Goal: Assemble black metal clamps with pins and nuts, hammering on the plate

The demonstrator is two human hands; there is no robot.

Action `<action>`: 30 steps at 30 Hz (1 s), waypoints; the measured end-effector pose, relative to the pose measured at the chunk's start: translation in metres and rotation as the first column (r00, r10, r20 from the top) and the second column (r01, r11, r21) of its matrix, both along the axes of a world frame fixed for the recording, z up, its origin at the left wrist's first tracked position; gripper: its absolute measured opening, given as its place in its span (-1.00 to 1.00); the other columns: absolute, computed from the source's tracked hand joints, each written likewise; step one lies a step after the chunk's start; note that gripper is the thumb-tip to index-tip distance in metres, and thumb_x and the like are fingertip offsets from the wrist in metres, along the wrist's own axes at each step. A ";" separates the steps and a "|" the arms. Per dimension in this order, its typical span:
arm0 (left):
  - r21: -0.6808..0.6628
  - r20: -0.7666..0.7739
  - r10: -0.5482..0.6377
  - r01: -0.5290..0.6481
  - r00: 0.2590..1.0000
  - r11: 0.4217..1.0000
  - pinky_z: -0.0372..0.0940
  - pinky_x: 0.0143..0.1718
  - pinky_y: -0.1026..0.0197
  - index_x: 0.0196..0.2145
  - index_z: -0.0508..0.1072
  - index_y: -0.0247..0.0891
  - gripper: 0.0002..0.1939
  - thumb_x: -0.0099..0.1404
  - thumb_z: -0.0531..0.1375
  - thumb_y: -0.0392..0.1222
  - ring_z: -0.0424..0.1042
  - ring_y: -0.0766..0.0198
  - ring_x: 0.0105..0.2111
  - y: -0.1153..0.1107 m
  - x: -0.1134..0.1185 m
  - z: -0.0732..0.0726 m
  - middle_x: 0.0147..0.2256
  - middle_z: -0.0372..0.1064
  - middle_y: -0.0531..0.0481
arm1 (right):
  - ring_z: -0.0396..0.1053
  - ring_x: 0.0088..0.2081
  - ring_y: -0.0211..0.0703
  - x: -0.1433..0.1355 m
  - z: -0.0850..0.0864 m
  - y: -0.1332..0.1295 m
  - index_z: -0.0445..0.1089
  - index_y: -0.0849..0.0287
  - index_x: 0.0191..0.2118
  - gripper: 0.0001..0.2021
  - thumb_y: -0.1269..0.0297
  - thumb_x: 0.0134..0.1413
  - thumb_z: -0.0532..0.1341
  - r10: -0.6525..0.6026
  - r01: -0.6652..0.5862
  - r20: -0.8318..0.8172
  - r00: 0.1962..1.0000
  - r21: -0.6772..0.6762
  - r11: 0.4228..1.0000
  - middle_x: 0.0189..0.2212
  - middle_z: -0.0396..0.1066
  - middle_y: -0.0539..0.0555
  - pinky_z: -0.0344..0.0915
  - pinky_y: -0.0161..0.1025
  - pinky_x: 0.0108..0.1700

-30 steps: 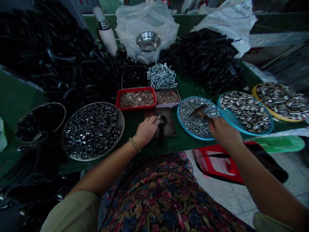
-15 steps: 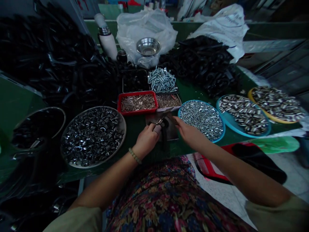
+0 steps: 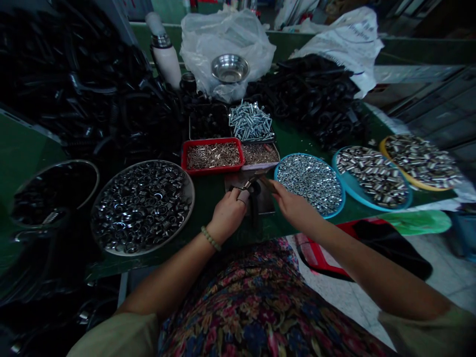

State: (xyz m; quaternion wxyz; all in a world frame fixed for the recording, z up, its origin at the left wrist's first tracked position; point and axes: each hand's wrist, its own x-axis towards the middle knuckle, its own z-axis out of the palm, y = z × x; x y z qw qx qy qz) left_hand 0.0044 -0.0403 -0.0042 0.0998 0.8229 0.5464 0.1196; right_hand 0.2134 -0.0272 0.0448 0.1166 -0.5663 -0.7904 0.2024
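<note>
Green tabletop (image 3: pixel 203 198): left fingers (image 3: pixel 234 195) pinch one metal part (image 3: pixel 246 185), right fingers (image 3: pixel 279 190) clamp one hammer (image 3: pixel 268 184).

"What sits left of the plate (image 3: pixel 267 205) on the tabletop (image 3: pixel 208 191)?"
"A tray (image 3: pixel 192 197) of rings (image 3: pixel 145 208)."
"And right?"
"Three basins (image 3: pixel 351 186), side by side."
"Behind the plate?"
"A box (image 3: pixel 211 171) of pins (image 3: pixel 213 155); bolts (image 3: pixel 251 121) behind it, rightward."
"Further back?"
"A bowl (image 3: pixel 230 75), before a plastic bag (image 3: pixel 223 37), with a flask (image 3: pixel 169 64) left of both."

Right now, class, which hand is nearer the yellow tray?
Right. The right hand is left of the yellow tray, with two blue trays between; the left hand is farther left.
</note>
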 end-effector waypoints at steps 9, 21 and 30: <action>0.203 0.185 0.152 -0.189 0.971 0.961 0.20 -0.03 0.06 -0.08 0.43 -0.26 -0.69 0.39 -0.03 -0.15 0.35 0.10 -0.11 0.095 -0.014 0.055 -0.15 0.41 -0.16 | 0.51 -0.17 0.14 -0.009 0.006 -0.025 0.03 0.20 0.31 -0.50 0.27 0.28 -0.08 0.091 -0.088 0.032 0.995 -0.091 0.992 -0.06 0.47 0.28 0.43 0.03 -0.17; 0.054 -0.208 -0.042 0.055 0.977 0.997 -0.01 0.02 -0.12 -0.16 0.51 -0.30 -0.69 0.32 -0.01 -0.29 0.27 -0.02 -0.02 0.181 0.057 0.027 -0.12 0.45 -0.21 | 0.46 -0.09 0.14 0.028 -0.006 -0.026 0.12 0.22 0.25 -0.51 0.15 0.28 -0.07 -0.259 0.287 -0.236 0.937 0.093 0.953 0.02 0.40 0.30 0.40 0.03 -0.12; 0.113 -0.087 0.028 -0.018 0.996 0.993 0.12 -0.02 -0.12 -0.16 0.47 -0.31 -0.75 0.33 0.02 -0.26 0.33 0.00 -0.10 0.180 0.058 0.036 -0.15 0.42 -0.21 | 0.40 0.00 0.11 0.030 -0.020 -0.024 0.18 0.22 0.19 -0.56 0.16 0.27 -0.06 -0.264 0.312 -0.327 0.907 0.101 0.945 0.04 0.36 0.30 0.35 0.03 -0.02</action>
